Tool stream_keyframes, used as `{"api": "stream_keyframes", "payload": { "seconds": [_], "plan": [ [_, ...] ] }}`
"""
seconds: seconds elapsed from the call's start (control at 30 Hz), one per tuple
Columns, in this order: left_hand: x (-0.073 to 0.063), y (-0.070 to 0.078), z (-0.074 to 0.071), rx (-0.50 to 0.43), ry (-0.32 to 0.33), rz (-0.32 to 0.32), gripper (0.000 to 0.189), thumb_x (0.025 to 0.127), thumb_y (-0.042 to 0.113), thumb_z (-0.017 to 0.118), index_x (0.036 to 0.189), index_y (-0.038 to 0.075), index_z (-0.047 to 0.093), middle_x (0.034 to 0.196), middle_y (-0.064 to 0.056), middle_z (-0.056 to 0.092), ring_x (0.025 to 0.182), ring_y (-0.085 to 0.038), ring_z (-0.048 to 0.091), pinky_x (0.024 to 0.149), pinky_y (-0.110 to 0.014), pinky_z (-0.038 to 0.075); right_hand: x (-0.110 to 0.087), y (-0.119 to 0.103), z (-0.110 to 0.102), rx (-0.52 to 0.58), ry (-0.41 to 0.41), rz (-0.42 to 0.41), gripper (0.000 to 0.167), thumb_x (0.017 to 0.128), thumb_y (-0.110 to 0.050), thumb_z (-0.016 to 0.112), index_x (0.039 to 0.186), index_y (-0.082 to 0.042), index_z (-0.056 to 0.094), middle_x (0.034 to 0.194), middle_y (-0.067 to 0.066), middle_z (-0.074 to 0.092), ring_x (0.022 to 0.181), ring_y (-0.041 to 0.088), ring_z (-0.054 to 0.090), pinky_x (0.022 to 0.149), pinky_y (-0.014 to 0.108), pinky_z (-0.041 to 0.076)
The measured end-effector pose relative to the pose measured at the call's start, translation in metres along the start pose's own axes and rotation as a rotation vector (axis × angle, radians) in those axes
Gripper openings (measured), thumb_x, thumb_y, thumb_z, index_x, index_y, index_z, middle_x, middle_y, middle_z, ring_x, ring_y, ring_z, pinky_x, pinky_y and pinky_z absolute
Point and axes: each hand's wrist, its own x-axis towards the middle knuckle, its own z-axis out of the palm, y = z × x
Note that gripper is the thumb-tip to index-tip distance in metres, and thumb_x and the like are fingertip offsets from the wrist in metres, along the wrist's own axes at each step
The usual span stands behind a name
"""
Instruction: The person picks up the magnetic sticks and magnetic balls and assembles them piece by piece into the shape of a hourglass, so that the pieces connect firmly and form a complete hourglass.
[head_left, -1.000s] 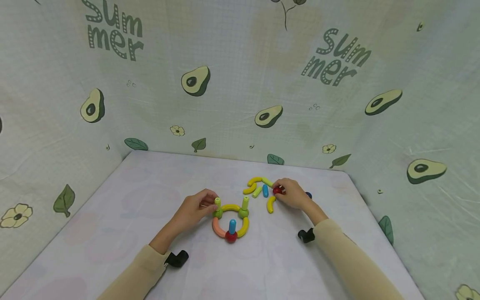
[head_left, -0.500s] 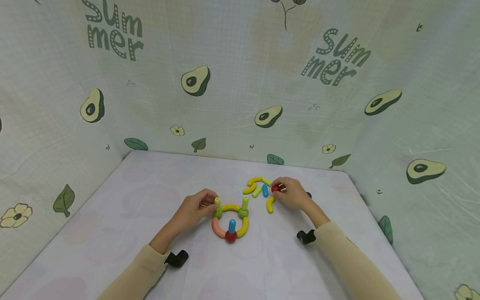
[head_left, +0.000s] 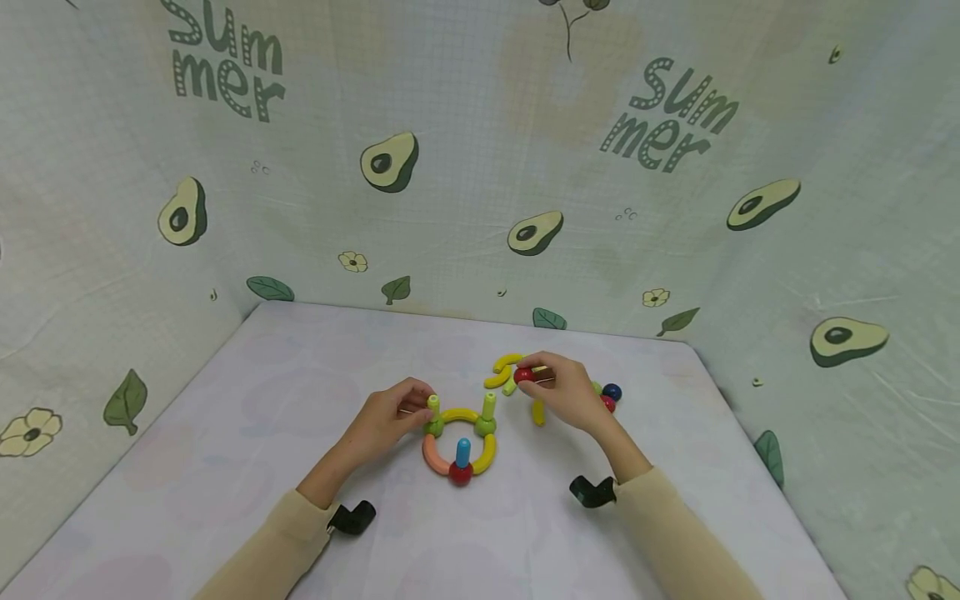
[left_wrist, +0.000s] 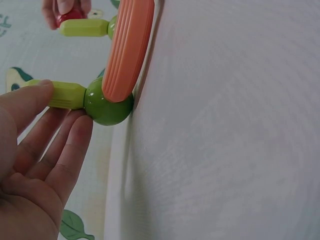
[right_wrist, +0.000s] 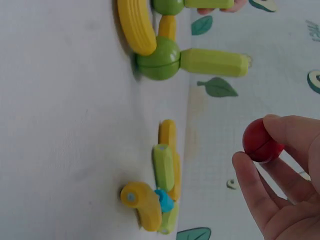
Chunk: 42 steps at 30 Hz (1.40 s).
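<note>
My left hand (head_left: 390, 415) pinches an upright light green rod (left_wrist: 67, 95) between thumb and fingers. That rod stands on a green ball (left_wrist: 106, 102), one corner of a ring lying on the table. Curved yellow pieces (head_left: 459, 414) and a coral curved piece (head_left: 433, 457) form the ring's sides. A second light green rod (head_left: 489, 406) rises from the right green ball (head_left: 485, 426), and a blue rod (head_left: 462, 452) from the front red ball (head_left: 461, 474). My right hand (head_left: 564, 392) holds a loose red ball (right_wrist: 260, 141) with thumb and fingertips, raised above the table, right of the ring.
Behind the right hand lie loose yellow curved pieces (head_left: 508, 361), with light green rods (right_wrist: 163, 167) and a blue rod (right_wrist: 164, 200) among them. A dark blue ball (head_left: 612, 392) and another red ball (head_left: 608, 403) rest farther right. Printed cloth walls (head_left: 465, 192) enclose the table.
My right hand has lifted the red ball and carried it left toward the ring, uncovering the balls on the right. The left hand has stayed in place on the rod.
</note>
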Motion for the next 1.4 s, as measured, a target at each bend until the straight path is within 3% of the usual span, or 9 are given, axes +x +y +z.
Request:
{"api": "stream_keyframes", "payload": {
  "seconds": [0.23,0.53,0.93,1.4],
  "plan": [
    [-0.001,0.001,0.000,-0.007,-0.001,0.000,0.026,0.098,0.020,0.078,0.122,0.021,0.068,0.111,0.006,0.073,0.106,-0.011,0.071,0.093,-0.031,0.060,-0.006,-0.022,0.011,0.051,-0.019,-0.043,0.032,0.097,-0.016,0.080,0.128,-0.011,0.072,0.125,0.004,0.072,0.107,0.023,0.074,0.091,0.033,0.062],
    [-0.002,0.001,-0.001,-0.005,0.002,-0.015,0.029,0.098,0.019,0.078,0.124,0.021,0.067,0.113,0.006,0.073,0.106,-0.013,0.070,0.094,-0.030,0.060,-0.009,-0.030,0.026,0.087,0.003,-0.080,0.033,0.096,-0.011,0.080,0.128,-0.010,0.073,0.123,0.001,0.072,0.106,0.018,0.073,0.092,0.029,0.061],
    [0.000,-0.001,-0.001,-0.007,0.000,0.019,0.027,0.099,0.019,0.078,0.124,0.021,0.067,0.112,0.006,0.074,0.106,-0.012,0.071,0.093,-0.030,0.060,-0.010,-0.029,0.041,0.114,0.044,-0.093,0.029,0.096,-0.009,0.080,0.123,-0.015,0.074,0.118,-0.002,0.071,0.104,0.015,0.073,0.092,0.028,0.061],
    [0.000,0.000,0.000,-0.006,0.013,0.027,0.027,0.099,0.021,0.078,0.125,0.024,0.070,0.115,0.007,0.074,0.113,-0.015,0.070,0.095,-0.035,0.060,-0.011,-0.022,0.033,0.150,-0.041,-0.088,0.034,0.100,-0.011,0.076,0.134,-0.015,0.071,0.130,0.002,0.070,0.111,0.020,0.073,0.093,0.029,0.060]
  ]
}}
